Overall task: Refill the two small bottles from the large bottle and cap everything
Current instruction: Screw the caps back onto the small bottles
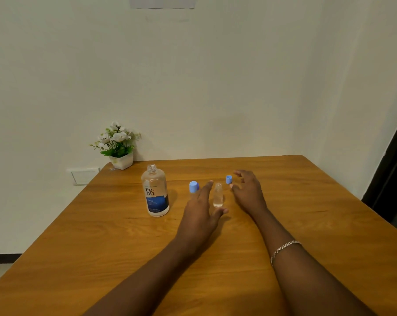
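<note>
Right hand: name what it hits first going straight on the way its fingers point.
Probably the loose blue cap, lying just ahead of the right hand; how high the hand is above the table is unclear.

Open tabletop (307, 201) right of small bottle (218, 195)

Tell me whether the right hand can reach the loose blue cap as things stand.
Likely yes. The right hand is open, fingertips just beside the cap, with nothing between them; the open small bottle stands off to the side, clear of that path.
</note>
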